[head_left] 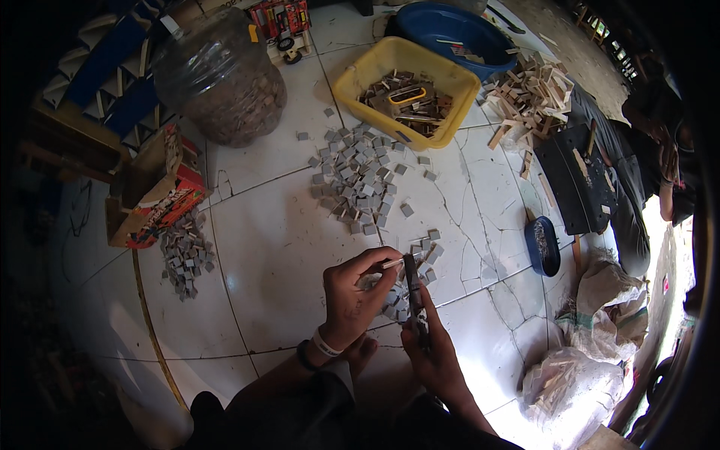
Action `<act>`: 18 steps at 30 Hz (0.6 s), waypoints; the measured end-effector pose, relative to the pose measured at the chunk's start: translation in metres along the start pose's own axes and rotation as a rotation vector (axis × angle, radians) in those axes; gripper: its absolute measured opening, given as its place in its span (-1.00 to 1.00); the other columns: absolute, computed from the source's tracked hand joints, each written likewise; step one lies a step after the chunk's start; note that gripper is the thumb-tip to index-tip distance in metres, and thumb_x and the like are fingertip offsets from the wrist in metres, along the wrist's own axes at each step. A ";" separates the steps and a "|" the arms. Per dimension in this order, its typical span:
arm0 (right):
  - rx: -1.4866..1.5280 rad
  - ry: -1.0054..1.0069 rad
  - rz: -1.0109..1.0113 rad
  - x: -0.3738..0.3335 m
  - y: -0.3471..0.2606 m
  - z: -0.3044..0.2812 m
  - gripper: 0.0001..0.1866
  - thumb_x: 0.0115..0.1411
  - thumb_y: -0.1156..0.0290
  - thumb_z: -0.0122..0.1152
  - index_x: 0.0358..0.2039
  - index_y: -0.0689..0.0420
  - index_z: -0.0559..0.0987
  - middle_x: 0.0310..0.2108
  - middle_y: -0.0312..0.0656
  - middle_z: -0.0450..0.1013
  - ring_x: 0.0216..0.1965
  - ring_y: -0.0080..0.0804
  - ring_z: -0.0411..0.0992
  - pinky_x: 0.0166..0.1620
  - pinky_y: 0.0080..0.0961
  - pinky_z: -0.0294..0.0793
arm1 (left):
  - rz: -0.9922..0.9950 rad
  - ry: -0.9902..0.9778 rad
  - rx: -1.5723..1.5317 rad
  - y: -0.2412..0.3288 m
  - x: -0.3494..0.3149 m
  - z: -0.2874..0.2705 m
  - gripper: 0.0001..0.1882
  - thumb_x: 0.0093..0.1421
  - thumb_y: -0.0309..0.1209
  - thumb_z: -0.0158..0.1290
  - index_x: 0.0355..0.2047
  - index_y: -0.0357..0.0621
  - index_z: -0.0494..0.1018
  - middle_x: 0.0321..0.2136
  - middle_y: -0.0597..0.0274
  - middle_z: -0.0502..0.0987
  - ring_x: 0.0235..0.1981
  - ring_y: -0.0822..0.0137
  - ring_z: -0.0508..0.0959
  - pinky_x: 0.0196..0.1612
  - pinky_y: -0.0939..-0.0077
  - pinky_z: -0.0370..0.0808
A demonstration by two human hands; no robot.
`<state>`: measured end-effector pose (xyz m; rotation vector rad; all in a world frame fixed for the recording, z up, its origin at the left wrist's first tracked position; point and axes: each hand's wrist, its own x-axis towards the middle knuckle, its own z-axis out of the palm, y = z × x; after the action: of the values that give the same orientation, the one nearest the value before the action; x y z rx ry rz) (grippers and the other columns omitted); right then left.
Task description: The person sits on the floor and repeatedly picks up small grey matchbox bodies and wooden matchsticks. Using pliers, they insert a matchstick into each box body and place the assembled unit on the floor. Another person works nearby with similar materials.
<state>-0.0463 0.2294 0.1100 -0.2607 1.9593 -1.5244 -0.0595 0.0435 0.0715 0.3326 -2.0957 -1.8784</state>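
- Grip of the left hand [349, 294]: thumb and fingers pinching a thin pale strip [391, 263], its far end at the upper part of a dark tool [414, 289].
- Grip of the right hand [436, 351]: fingers wrapped about the tool's lower part.
- Floor [277, 225]: white glossy tiles, cracked at right; a seated person [611, 157] occupies the right margin.
- Grey squares [356, 176]: flat, matt, loosely heaped ahead of the hands; others lie beneath them.
- Containers: clear rounded jar [225, 82], filled with small brownish pieces; yellow basin [351, 86], rectangular, holding scraps; blue basin [409, 22], round, behind it; red printed carton [169, 191], left.
- Wood offcuts [536, 94]: pale, angular, piled right of the basins.
- Pose: left wrist banded, hand angled rightward; right hand angled up and leftward.
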 end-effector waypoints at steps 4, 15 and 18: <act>0.005 -0.008 0.085 0.000 -0.002 -0.002 -0.19 0.42 0.56 0.08 0.59 0.11 -0.04 -0.03 -0.18 0.41 -0.23 -0.59 0.37 -0.09 -0.59 0.43 | 0.004 -0.018 -0.015 0.000 0.001 -0.001 -0.78 0.25 -0.72 0.21 -0.08 -0.39 0.62 -0.17 0.12 0.71 -0.14 0.45 0.68 -0.03 0.57 0.64; -0.003 -0.011 0.059 0.000 -0.003 -0.002 -0.21 0.46 0.47 0.08 0.58 0.13 -0.04 -0.21 -0.30 0.39 -0.28 -0.62 0.28 -0.17 -0.60 0.38 | 0.005 -0.005 0.005 -0.007 0.000 -0.001 -0.75 0.24 -0.73 0.22 -0.07 -0.39 0.63 -0.15 0.11 0.71 -0.12 0.42 0.69 -0.02 0.57 0.64; -0.014 -0.022 0.061 0.001 -0.005 -0.003 -0.22 0.47 0.44 0.07 0.59 0.11 -0.05 -0.20 -0.30 0.41 -0.29 -0.60 0.32 -0.16 -0.61 0.39 | -0.027 -0.011 -0.113 -0.011 0.000 -0.001 -0.77 0.28 -0.70 0.19 -0.05 -0.43 0.61 -0.11 0.08 0.70 -0.09 0.39 0.69 0.02 0.54 0.64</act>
<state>-0.0495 0.2299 0.1146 -0.2212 1.9437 -1.4636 -0.0593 0.0418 0.0603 0.3262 -1.9913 -2.0084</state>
